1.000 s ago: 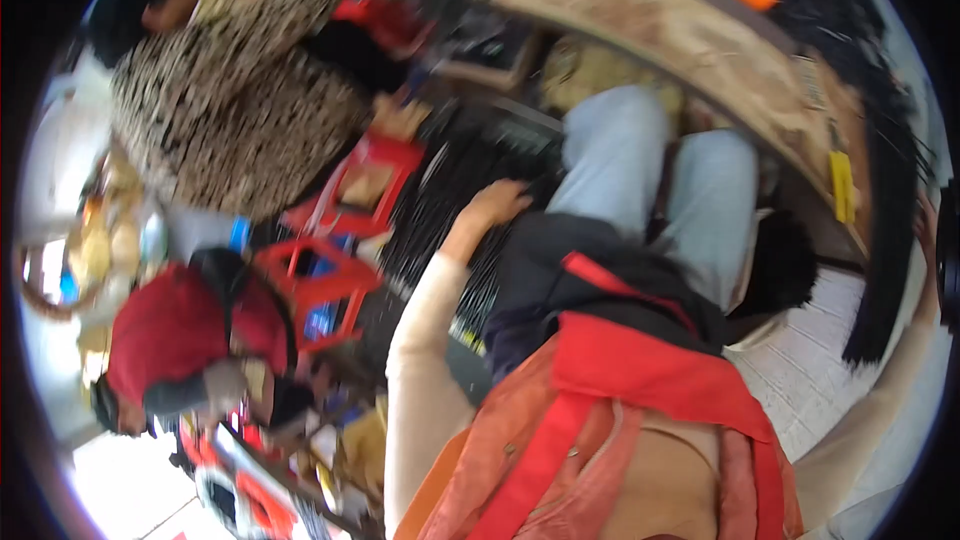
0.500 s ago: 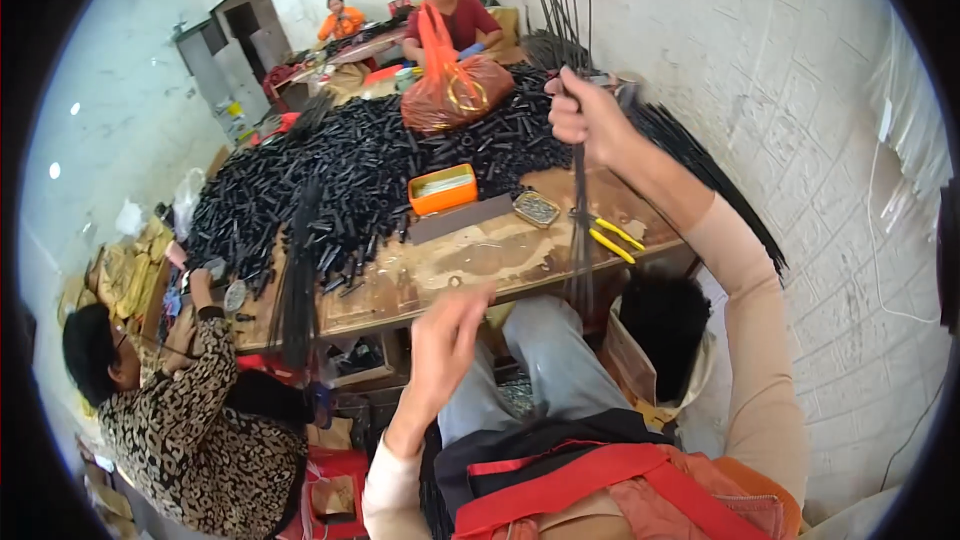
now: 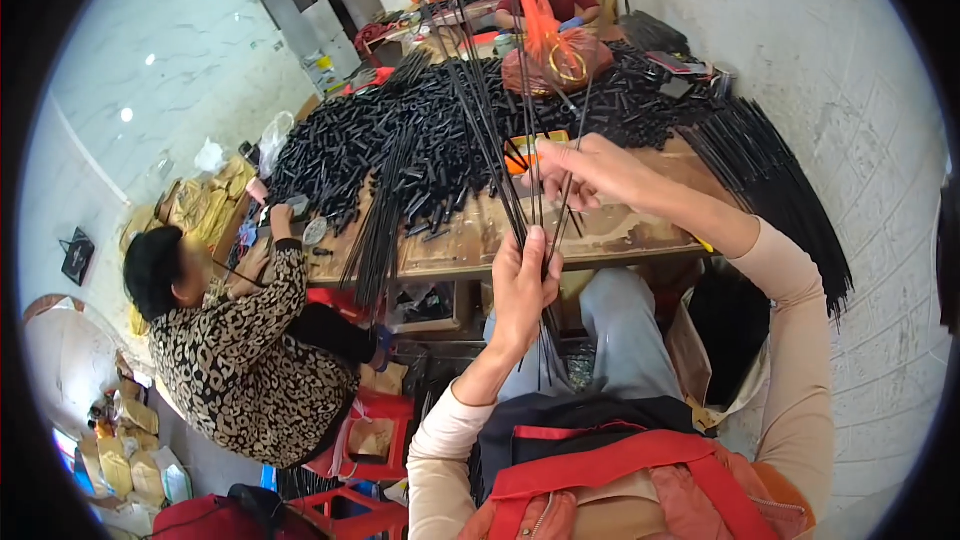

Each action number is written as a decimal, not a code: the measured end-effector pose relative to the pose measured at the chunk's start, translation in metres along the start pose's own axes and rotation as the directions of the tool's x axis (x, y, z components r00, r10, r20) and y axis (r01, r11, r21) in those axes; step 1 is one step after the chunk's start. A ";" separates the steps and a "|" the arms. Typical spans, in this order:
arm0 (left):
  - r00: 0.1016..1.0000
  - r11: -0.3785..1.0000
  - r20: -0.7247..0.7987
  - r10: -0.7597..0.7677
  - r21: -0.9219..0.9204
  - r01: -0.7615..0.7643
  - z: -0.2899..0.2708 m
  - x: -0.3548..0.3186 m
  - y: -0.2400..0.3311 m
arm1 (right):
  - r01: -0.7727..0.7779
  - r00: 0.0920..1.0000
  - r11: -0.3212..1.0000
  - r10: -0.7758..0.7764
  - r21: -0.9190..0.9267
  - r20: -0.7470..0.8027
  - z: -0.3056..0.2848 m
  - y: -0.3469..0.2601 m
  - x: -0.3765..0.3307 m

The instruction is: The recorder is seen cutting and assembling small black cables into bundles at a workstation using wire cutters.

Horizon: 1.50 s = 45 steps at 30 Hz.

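A bundle of long, thin black rods (image 3: 497, 155) stands upright in front of me, their upper ends fanned apart. My left hand (image 3: 525, 285) is closed around the lower part, with the rod ends sticking out below the fist. Just above it, on the right side of the bundle, my right hand (image 3: 585, 172) has its fingers curled in among the rods. It appears to pinch a rod, though the fingers partly hide the grip. Behind the rods is an orange box (image 3: 518, 162), largely covered by my right hand.
Heaped black tube-like pieces (image 3: 390, 135) cover much of the wooden table (image 3: 640, 230). More rods (image 3: 385, 230) overhang its front edge, and others (image 3: 790, 200) lie along the right side. A red plastic bag (image 3: 545, 65) sits on the heap. A co-worker (image 3: 240, 340) sits at left; two people work farther back.
My left hand, empty before, now grips the lower rods. My right hand has come down and inward with the bundle, which has fanned out. The view has swung left.
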<state>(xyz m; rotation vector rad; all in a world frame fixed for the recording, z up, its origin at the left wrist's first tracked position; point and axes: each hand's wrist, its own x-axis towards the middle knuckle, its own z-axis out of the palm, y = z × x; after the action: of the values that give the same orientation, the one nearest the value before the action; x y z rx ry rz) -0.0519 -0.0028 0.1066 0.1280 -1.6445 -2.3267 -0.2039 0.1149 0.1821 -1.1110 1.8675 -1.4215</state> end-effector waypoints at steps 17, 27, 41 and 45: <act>0.990 0.982 -0.086 0.107 0.163 -0.092 -0.024 0.029 -0.004 | 0.069 0.902 0.996 -0.042 0.048 -0.429 -0.050 -0.033 -0.027; 0.985 0.978 0.059 -0.159 -0.123 0.166 -0.023 0.003 0.005 | -0.143 0.989 0.959 0.127 -0.246 -0.081 -0.024 0.001 0.026; 0.936 0.982 0.313 -0.160 -0.043 0.183 -0.027 -0.007 -0.004 | 0.147 0.985 0.864 -0.173 0.482 0.010 -0.016 -0.007 0.055; 0.978 0.992 0.183 -0.097 -0.068 0.111 -0.004 -0.022 0.000 | 0.168 0.979 0.985 -0.162 0.038 -0.122 -0.021 -0.012 0.032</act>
<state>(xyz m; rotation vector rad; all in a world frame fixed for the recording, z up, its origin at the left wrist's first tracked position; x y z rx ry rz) -0.0300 -0.0006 0.1034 -0.0131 -1.6624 -2.5432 -0.2339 0.0969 0.2012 -1.2050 1.8463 -1.6500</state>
